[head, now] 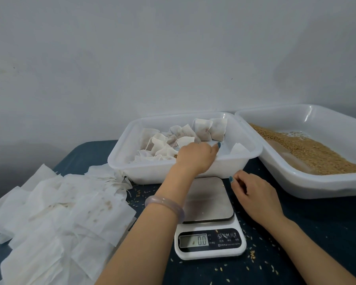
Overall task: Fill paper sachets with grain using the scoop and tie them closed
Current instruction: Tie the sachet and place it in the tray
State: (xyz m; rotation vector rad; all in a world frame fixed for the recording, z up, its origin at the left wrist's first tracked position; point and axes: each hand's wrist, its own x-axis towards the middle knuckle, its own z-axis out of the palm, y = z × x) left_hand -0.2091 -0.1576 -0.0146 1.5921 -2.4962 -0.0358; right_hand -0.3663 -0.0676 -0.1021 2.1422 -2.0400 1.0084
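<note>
Our left forearm, with a pale bracelet (pixel 167 204) at the wrist, crosses over the scale (pixel 209 219), which reads zero with a bare platform. Our left hand (pixel 193 156) reaches into the near tray (pixel 119 157) among the tied sachets (pixel 201 128), thumb out and fingers curled down out of sight, so we cannot tell whether it holds one. Our right hand (pixel 253 192) hovers just right of the scale, fingers loosely curled, with nothing visible in it. We judge this is the drop-off of a finished sachet, between one fill and another. Flat empty sachets (pixel 56 206) lie heaped on the desk (pixel 317 233) to our left, and the grain (pixel 308 153) sits in the far-right tray (pixel 296 188). We cannot make out the scoop. Next we need a single sheet peeled from the heap, which may cling to others, then the scoop found.
</note>
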